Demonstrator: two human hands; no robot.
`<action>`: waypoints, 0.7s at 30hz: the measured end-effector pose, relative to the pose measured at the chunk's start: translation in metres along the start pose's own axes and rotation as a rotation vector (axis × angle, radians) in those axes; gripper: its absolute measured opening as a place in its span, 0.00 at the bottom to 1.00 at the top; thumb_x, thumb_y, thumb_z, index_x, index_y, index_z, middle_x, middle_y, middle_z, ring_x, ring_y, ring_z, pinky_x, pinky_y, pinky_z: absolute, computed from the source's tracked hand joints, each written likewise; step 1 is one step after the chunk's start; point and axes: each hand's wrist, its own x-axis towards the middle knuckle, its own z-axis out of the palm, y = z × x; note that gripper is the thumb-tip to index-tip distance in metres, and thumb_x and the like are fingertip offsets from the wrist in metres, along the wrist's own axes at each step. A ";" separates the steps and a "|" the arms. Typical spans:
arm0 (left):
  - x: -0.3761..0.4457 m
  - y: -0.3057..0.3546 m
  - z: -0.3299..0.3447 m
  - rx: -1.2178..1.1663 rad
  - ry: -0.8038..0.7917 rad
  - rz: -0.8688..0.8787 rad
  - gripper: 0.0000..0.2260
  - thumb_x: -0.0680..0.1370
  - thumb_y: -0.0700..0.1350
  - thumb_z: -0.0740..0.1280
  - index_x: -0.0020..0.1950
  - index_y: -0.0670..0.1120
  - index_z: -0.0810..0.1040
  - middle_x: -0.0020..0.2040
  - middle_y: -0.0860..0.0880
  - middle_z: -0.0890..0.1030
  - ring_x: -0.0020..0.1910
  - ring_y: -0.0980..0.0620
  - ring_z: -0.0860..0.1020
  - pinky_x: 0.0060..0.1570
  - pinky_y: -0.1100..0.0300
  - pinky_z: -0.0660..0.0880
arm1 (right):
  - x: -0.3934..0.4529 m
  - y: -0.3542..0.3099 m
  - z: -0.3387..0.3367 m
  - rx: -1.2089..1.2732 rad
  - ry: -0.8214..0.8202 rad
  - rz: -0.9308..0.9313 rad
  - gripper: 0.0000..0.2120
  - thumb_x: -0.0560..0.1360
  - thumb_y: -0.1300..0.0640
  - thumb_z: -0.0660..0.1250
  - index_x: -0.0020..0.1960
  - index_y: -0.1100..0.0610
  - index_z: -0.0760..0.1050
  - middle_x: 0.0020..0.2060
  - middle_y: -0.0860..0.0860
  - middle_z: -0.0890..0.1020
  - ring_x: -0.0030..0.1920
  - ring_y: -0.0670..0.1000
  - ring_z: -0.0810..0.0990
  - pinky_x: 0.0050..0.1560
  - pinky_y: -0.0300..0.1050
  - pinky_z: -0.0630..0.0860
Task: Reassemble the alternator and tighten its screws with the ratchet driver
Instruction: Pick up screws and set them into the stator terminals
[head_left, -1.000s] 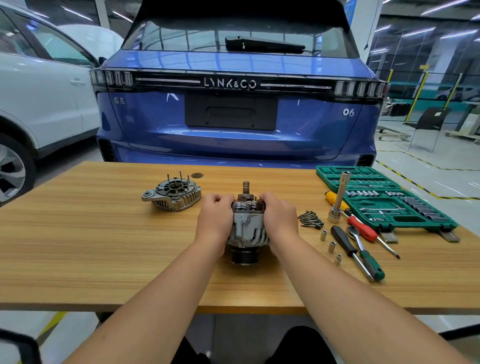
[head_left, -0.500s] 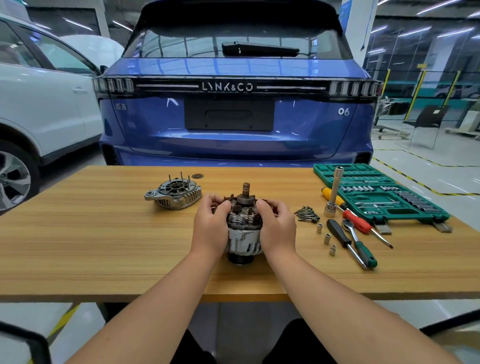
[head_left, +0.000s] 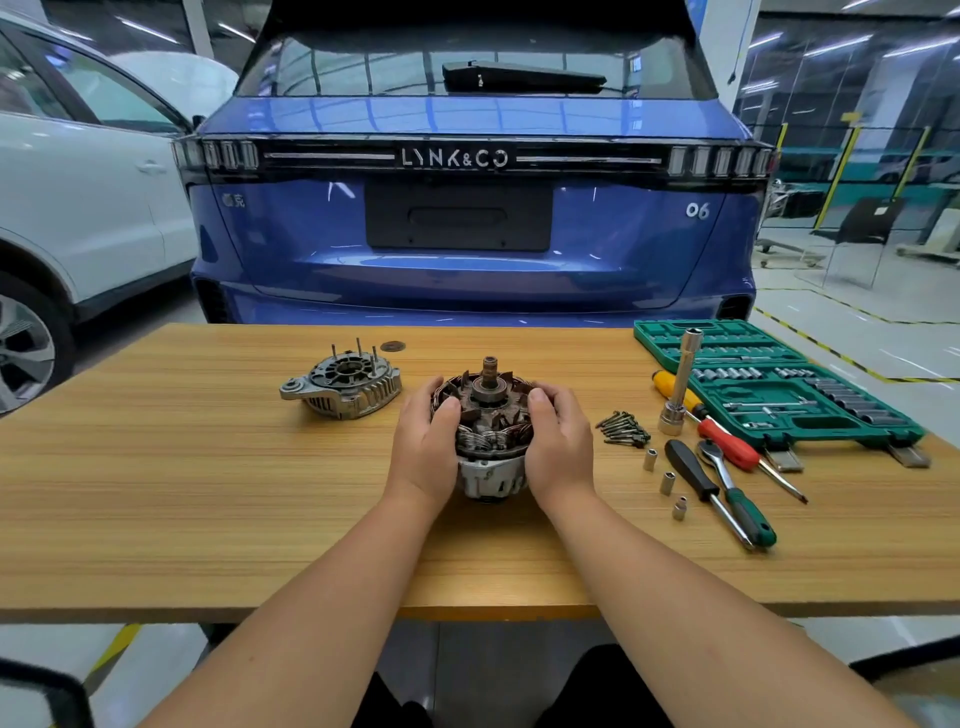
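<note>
Wooden and pale, the desk (head_left: 156, 493) carries the alternator body (head_left: 491, 431) at its middle, standing upright with its shaft pointing up and its copper windings and rotor claws exposed at the top. The left hand (head_left: 423, 447) grips its left side and the right hand (head_left: 558, 441) grips its right side, the fingers of both curled round the upper rim and the thumbs lying over the top edge. The alternator's rear cover (head_left: 343, 387) lies apart on the desk to the left of the body, with thin studs standing up from it. To the right of the right hand, a small heap of screws (head_left: 623, 428) lies near the body. Further right stands an upright socket extension (head_left: 678, 387), and beside it lie a red-and-yellow screwdriver (head_left: 727, 434), a black-handled driver (head_left: 693, 470) and the ratchet driver (head_left: 737, 499) with its green grip, none of them touched by a hand. Three loose sockets (head_left: 666, 483) lie in a row just left of the black handle. An open green socket case (head_left: 779, 384) sits at the desk's far right. Beyond the desk stands a blue car (head_left: 467, 234), with a white car (head_left: 78, 208) to its left.
</note>
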 end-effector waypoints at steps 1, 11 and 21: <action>0.003 0.000 0.000 0.041 -0.005 -0.006 0.31 0.75 0.60 0.56 0.77 0.51 0.66 0.73 0.50 0.70 0.71 0.56 0.67 0.70 0.52 0.68 | 0.004 0.000 0.000 0.001 -0.009 0.003 0.10 0.78 0.44 0.58 0.54 0.43 0.75 0.46 0.40 0.80 0.46 0.30 0.76 0.42 0.22 0.68; -0.006 -0.030 -0.019 -0.148 0.163 -0.168 0.38 0.74 0.77 0.48 0.80 0.59 0.59 0.77 0.61 0.63 0.74 0.60 0.61 0.68 0.56 0.60 | -0.005 0.027 -0.013 0.012 0.063 0.214 0.34 0.76 0.30 0.50 0.77 0.45 0.65 0.66 0.37 0.69 0.66 0.40 0.66 0.64 0.40 0.64; -0.005 -0.033 -0.024 -0.308 0.186 -0.328 0.20 0.85 0.60 0.50 0.62 0.55 0.77 0.60 0.55 0.81 0.61 0.56 0.78 0.64 0.55 0.71 | 0.007 0.029 -0.018 0.098 0.045 0.426 0.26 0.85 0.45 0.55 0.33 0.30 0.80 0.32 0.28 0.80 0.40 0.30 0.78 0.41 0.37 0.68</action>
